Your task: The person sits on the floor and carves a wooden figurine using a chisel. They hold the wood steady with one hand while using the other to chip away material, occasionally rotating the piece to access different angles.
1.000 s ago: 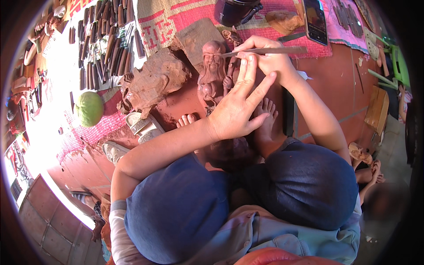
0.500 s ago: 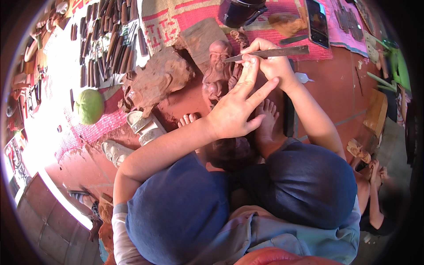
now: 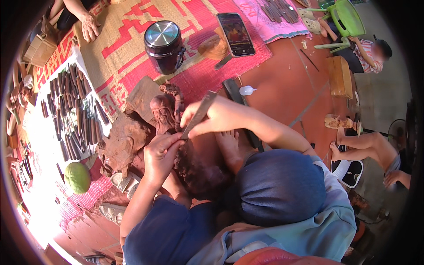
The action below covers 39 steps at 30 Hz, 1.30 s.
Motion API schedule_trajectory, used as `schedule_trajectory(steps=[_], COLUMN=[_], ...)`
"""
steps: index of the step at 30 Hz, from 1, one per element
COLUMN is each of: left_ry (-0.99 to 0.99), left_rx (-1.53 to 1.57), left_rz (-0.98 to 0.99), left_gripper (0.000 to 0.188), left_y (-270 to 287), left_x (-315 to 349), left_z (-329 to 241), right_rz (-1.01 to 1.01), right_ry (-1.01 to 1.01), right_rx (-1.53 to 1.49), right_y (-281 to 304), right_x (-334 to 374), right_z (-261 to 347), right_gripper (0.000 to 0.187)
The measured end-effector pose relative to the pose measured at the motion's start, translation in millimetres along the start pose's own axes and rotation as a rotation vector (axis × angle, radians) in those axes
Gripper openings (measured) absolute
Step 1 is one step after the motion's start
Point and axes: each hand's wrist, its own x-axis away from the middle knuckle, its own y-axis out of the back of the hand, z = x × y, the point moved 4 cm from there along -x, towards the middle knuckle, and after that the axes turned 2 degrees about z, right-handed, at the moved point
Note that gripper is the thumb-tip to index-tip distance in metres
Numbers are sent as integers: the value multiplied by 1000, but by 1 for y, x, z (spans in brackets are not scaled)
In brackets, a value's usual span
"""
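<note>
A flat, dark carving knife [image 3: 204, 108] slants down and left in my right hand [image 3: 219, 115], which is closed around its middle. At the knife's lower tip my left hand [image 3: 158, 155] is closed, its thumb and forefinger pinching there; its other fingers are curled in. Just beyond both hands stands a reddish-brown carved wooden figure [image 3: 161, 109], a bald bearded man with a knobbed staff [image 3: 175, 93]. The hands and knife hide its lower part. A rough wood block [image 3: 126, 138] lies left of the figure, with a flatter wood slab [image 3: 143, 96] behind it.
Carving tools [image 3: 73, 104] lie on a white cloth at left, near a green fruit [image 3: 77, 177]. A dark lidded flask [image 3: 163, 46] and a phone [image 3: 236, 35] rest on the red patterned mat [image 3: 198, 13]. Other people sit around; a green chair [image 3: 346, 18] is far right.
The view has swung right. My left hand, earlier with fingers spread beside the knife, has closed at its tip. The knife has turned from nearly level to steep and come nearer, off the figure's face.
</note>
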Motion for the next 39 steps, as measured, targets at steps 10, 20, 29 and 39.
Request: schedule_trajectory(steps=[10, 20, 29, 39], left_ry=[266, 303, 311, 341], left_rx=[445, 416, 431, 507], left_rz=[-13, 22, 14, 108], left_gripper=[18, 18, 18, 16], left_y=[-10, -15, -15, -21], left_x=[14, 15, 16, 19], left_z=[25, 27, 26, 26], right_rz=[-964, -791, -991, -1031], right_ry=[188, 58, 159, 187], right_rx=[533, 548, 506, 501], right_y=[188, 208, 176, 164], right_x=[56, 28, 57, 66], right_z=[-63, -107, -75, -77], right_gripper=[33, 49, 42, 40])
